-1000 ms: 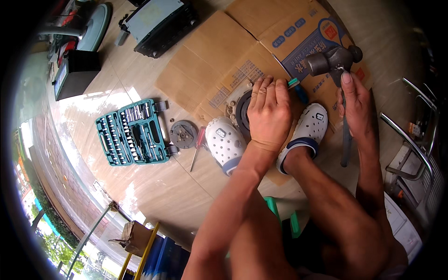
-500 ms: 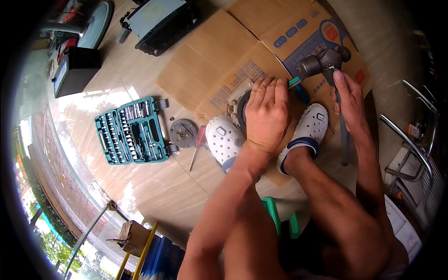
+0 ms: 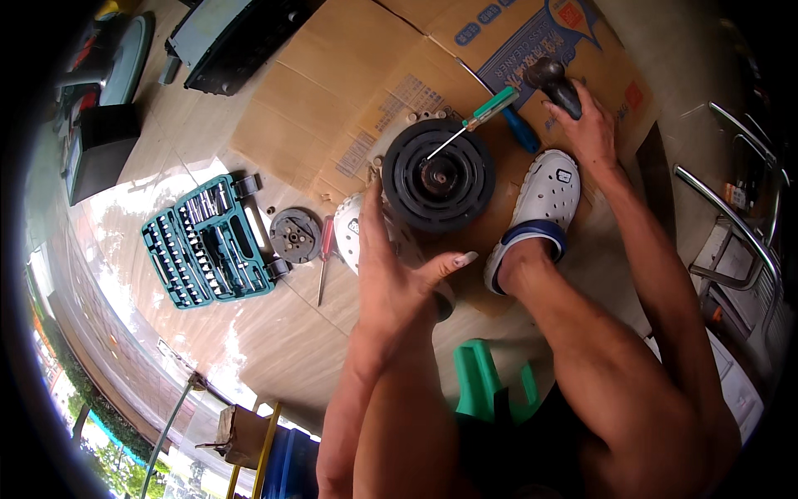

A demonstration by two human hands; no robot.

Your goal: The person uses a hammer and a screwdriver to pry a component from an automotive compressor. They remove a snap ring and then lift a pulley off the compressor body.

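A black round pulley (image 3: pixel 439 175) lies on flattened cardboard (image 3: pixel 349 75) between my feet. A green-handled screwdriver (image 3: pixel 490 106) leans with its tip in the pulley's centre; nobody holds it. My left hand (image 3: pixel 391 279) is open, its fingers stretched along the pulley's left rim and its thumb out to the right. My right hand (image 3: pixel 592 129) is shut on a dark hammer (image 3: pixel 550 76) just below its head, low over the cardboard at the far right. A blue-handled tool (image 3: pixel 524 133) lies beside that hand.
White clogs (image 3: pixel 555 193) are on my feet at either side of the pulley. To the left lie a teal socket set (image 3: pixel 208 241), a grey disc (image 3: pixel 295 234) and a red screwdriver (image 3: pixel 325 254). A green stool (image 3: pixel 478 378) is under me. A metal frame (image 3: pixel 727 212) stands right.
My left hand has lifted off the pulley and drawn back, uncovering it and the green screwdriver. My right hand has brought the hammer down and away toward the cardboard.
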